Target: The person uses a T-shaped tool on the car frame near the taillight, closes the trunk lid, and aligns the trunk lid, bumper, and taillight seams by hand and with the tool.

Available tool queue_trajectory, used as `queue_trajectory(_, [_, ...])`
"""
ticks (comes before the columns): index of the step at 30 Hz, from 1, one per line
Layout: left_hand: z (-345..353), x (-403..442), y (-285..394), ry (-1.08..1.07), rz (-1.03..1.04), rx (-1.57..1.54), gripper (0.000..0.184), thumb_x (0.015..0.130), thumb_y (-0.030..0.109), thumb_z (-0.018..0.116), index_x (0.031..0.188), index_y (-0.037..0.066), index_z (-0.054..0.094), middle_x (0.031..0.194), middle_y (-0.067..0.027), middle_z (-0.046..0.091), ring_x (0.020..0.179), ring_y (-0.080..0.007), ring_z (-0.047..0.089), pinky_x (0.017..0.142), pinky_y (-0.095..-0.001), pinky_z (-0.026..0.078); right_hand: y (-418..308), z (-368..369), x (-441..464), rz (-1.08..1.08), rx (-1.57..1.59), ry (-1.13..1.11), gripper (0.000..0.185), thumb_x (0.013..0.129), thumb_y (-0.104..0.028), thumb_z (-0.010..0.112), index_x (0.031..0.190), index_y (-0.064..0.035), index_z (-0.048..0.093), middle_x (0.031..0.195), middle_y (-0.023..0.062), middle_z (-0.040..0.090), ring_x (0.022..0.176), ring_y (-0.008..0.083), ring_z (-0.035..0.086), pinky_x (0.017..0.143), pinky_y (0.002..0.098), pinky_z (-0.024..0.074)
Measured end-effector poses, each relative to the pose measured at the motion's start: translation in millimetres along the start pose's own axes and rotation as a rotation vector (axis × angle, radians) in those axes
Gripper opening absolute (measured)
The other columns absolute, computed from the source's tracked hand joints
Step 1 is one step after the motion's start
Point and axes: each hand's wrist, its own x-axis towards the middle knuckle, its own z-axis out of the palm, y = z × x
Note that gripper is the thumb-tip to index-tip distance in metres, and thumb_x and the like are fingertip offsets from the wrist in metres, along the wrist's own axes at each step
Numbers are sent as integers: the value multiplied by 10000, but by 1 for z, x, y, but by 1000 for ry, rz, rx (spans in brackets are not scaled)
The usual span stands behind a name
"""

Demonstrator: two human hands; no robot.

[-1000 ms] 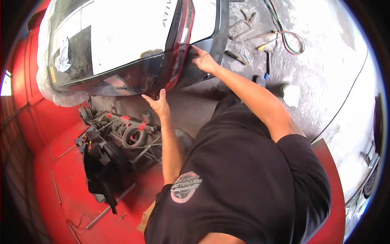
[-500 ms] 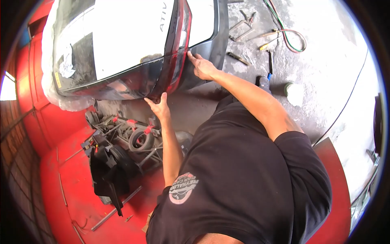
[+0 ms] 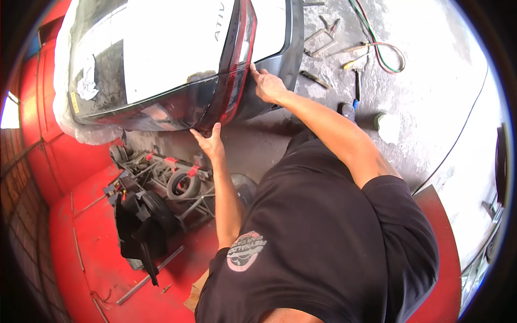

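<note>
In front of me stands the rear of a dark car (image 3: 156,116) with a bright white, glossy panel and the letters ATIV. A long red tail light (image 3: 230,97) runs across it. My left hand (image 3: 211,144) touches the body edge at the tail light's near end, thumb and index finger spread apart. My right hand (image 3: 269,87) is at the tail light's right side, its extended index fingertip on the seam beside the dark panel (image 3: 269,72). The other right fingers are loosely bent and partly hidden. Neither hand is wrapped round anything.
Clear plastic film (image 3: 91,132) wraps the car's left edge. Below left are a metal frame with a tyre (image 3: 183,184) and black parts (image 3: 142,231) on the red floor (image 3: 97,258). At right are a hammer (image 3: 357,89), hoses (image 3: 388,59), clamps (image 3: 323,40) and a white container (image 3: 388,128).
Both hands keep nearly the same places on the car. The view has shifted slightly, and the right fingertip sits a little higher along the seam.
</note>
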Motion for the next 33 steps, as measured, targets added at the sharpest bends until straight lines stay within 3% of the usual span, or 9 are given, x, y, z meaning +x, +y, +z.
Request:
queue_trajectory(7, [0, -3, 10, -20, -17, -34, 1083, 797, 325, 839, 1511, -130, 162, 1573, -296, 240, 1472, -332, 254, 1213, -379, 182, 1, 15, -8, -114, 186, -120, 879, 858, -192, 567, 1519, 108, 71, 1263, 373, 546, 1197, 459, 542, 1034, 453, 436])
queue_trajectory(11, [1, -2, 4, 4, -20, -59, 1100, 791, 256, 851, 1519, -125, 119, 1565, -280, 266, 1455, -320, 284, 1207, -379, 204, -22, 7, -17, -22, 456, -247, 1040, 826, -354, 649, 1494, 168, 47, 1411, 404, 409, 1376, 429, 399, 1137, 378, 337])
queue_trajectory(12, [4, -3, 3, 21, -54, -169, 1113, 785, 230, 856, 1522, -121, 99, 1559, -275, 277, 1447, -313, 296, 1203, -380, 215, -22, 11, -15, -6, 555, -287, 1107, 815, -437, 673, 1490, 178, 49, 1479, 404, 322, 1435, 410, 320, 1166, 368, 286])
queue_trajectory(14, [9, -5, 3, 59, -123, -389, 1143, 772, 177, 866, 1527, -115, 59, 1546, -265, 300, 1431, -298, 319, 1194, -381, 237, -33, 9, -19, 35, 636, -276, 1111, 821, -451, 676, 1487, 185, 54, 1488, 405, 307, 1441, 412, 307, 1170, 385, 282])
queue_trajectory(16, [7, -3, 7, 32, -138, -359, 1160, 762, 123, 865, 1528, -110, 26, 1534, -260, 317, 1417, -285, 337, 1187, -381, 253, -41, 13, -13, 32, 706, -284, 1149, 825, -474, 688, 1477, 203, 27, 1491, 409, 295, 1443, 412, 299, 1162, 407, 294])
queue_trajectory(22, [1, -6, 11, 23, -149, -194, 1168, 740, 233, 883, 1525, -118, 92, 1544, -285, 300, 1424, -318, 336, 1187, -385, 248, -46, 16, -11, 131, 773, -341, 1187, 831, -455, 701, 1465, 211, -51, 1521, 405, 226, 1438, 391, 311, 1065, 380, 415])
queue_trajectory(26, [2, -1, 1, 37, -136, -129, 1193, 716, 345, 890, 1518, -126, 143, 1550, -302, 287, 1438, -343, 317, 1193, -387, 227, -47, 8, -19, 143, 860, -369, 1157, 843, -428, 696, 1495, 159, -59, 1565, 353, 177, 1426, 392, 335, 1044, 434, 445])
queue_trajectory(28, [2, -2, 3, 36, -158, -135, 1192, 718, 332, 890, 1518, -127, 136, 1548, -301, 293, 1441, -340, 313, 1196, -384, 219, -48, 1, -23, 159, 875, -383, 1127, 855, -408, 688, 1515, 123, -55, 1586, 319, 164, 1422, 391, 344, 1045, 469, 447])
queue_trajectory(33, [4, -5, 8, 40, -164, -152, 1189, 729, 330, 887, 1518, -129, 124, 1552, -288, 293, 1445, -329, 304, 1197, -385, 213, -37, 5, -27, 159, 915, -452, 1019, 889, -348, 662, 1543, 77, 6, 1534, 283, 320, 1365, 388, 431, 1035, 489, 458])
